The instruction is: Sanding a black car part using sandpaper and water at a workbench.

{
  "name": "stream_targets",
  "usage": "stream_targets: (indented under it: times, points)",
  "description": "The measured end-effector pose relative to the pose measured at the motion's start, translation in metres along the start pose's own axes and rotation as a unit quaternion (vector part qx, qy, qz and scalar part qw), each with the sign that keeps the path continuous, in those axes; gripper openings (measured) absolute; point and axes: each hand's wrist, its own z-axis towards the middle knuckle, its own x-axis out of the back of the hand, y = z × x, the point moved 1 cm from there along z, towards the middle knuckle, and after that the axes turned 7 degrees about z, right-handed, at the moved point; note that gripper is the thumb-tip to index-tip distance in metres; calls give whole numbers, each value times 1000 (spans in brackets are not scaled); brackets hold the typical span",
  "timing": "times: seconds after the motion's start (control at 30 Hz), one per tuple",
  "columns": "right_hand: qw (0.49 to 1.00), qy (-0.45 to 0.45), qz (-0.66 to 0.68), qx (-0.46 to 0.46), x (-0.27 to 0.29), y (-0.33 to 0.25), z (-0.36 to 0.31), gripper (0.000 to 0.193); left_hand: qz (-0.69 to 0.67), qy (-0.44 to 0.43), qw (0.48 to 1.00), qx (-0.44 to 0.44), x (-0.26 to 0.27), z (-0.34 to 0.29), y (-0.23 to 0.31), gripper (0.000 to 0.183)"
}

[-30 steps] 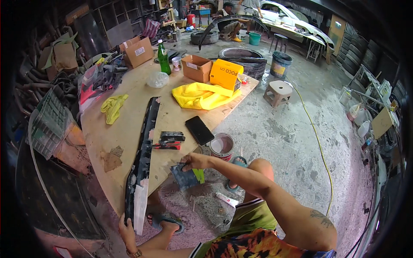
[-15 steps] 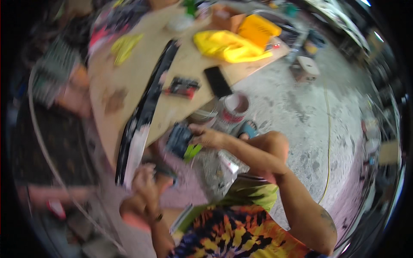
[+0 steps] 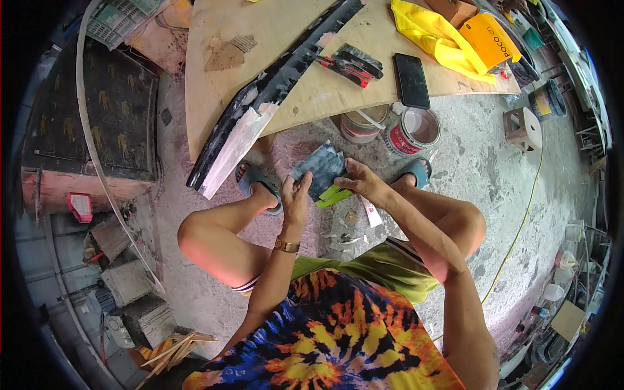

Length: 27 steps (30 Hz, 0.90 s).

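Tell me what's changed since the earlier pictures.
The left hand let go of the near end of the long black strip, moved right and took hold of the sandpaper sheet. The right hand still grips that sheet; the strip and phone stay on the table.

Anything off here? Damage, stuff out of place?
Black strip juts past the table edge unheld; left hand and right hand are on the dark sheet. Phone lies right at the edge near an open can, might get knocked off. Pale scraps litter the floor.
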Motion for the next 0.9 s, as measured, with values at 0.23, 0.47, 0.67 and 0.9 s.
stream_targets:
  times: [0.23, 0.47, 0.67, 0.9]
  points:
    - [1000, -21, -4, 3, 0, 6, 9, 44, -36, 20, 998, 38, 3, -4, -18, 23]
    - [979, -101, -75, -161, -6, 1, -16, 64, 36, 106, 993, 42, 30, -3, -13, 29]
    - [990, -59, -35, -120, 32, -15, -6, 60, 62, 74, 995, -12, 74, 15, -21, 27]
    - [992, 41, -66, -102, 18, -37, 17, 58, -232, -190, 938, 174, 17, 1, 54, 35]
